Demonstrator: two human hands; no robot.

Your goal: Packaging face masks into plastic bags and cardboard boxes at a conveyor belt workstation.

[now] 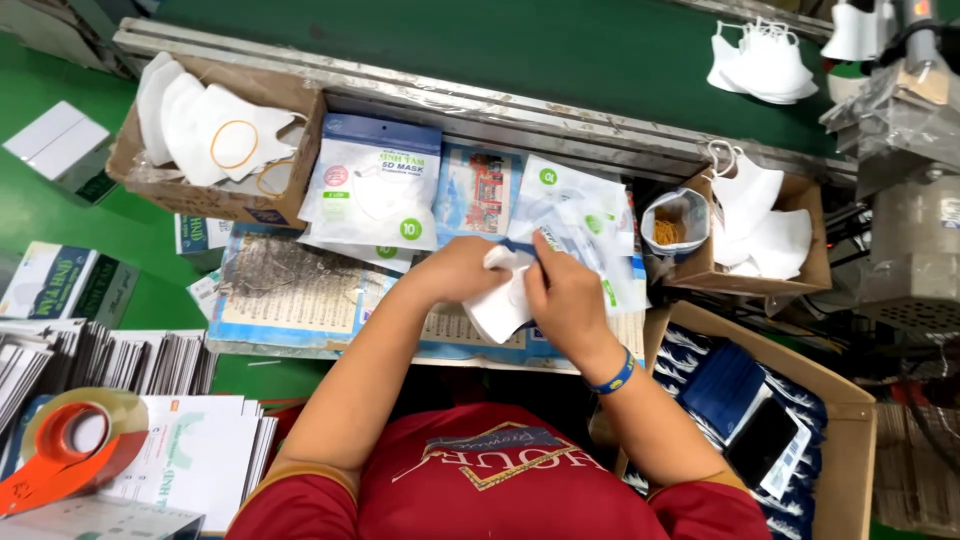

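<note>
Masks [500, 305] are sitting at the table's middle; you are gripping them with your left hand [460, 268] while your right hand [565, 290] is pinching the pouch [585, 235], likely mid-insertion; next calls for sliding them squarely in.

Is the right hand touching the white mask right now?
Touching. The head view shows the right hand gripping the top of the white mask, fingers pressed on it, with the left hand holding its other side.
</note>
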